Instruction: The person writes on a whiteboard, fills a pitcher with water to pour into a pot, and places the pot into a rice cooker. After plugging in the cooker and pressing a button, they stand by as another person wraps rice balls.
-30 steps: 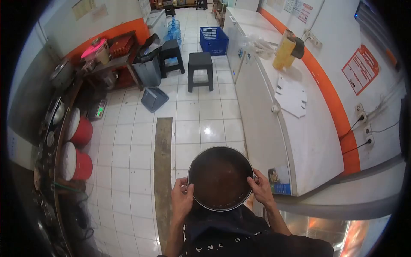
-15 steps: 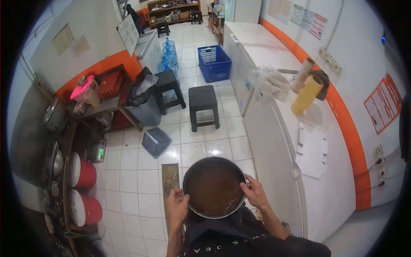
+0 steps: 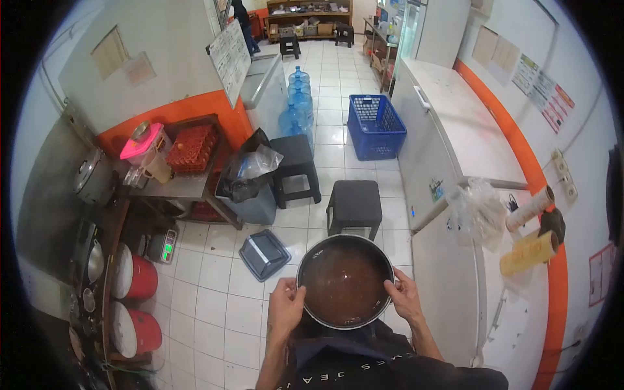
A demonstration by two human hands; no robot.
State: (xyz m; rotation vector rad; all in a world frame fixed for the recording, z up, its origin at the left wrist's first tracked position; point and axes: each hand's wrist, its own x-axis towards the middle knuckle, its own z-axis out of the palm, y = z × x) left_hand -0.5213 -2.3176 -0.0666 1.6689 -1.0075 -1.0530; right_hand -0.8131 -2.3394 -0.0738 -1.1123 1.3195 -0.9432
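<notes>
A round dark pot [image 3: 301, 259] with a pale metal rim is held level in front of my body. Brown liquid [image 3: 344, 283] fills much of its inside, with a bright glint on the surface. My left hand [image 3: 286, 304] grips the pot at its left side, thumb near the rim. On the opposite side my right hand [image 3: 404, 296] is closed on the pot's edge, thumb over the rim. What the fingers grip underneath is hidden. Just beyond the pot stands a black plastic stool [image 3: 354, 203].
A grey bin lid [image 3: 264, 254] lies on the tiled floor by a grey bin [image 3: 250, 211]. A blue crate [image 3: 377, 140] stands beside the white freezers [image 3: 448, 260] at right. Red buckets [image 3: 144, 333] and a lit scale [image 3: 168, 247] are at left. A person [image 3: 242, 23] stands far back.
The view has shifted left and forward, so the stool, crate and bin appear nearer. Both hands still hold the pot, and the liquid's surface looks different.
</notes>
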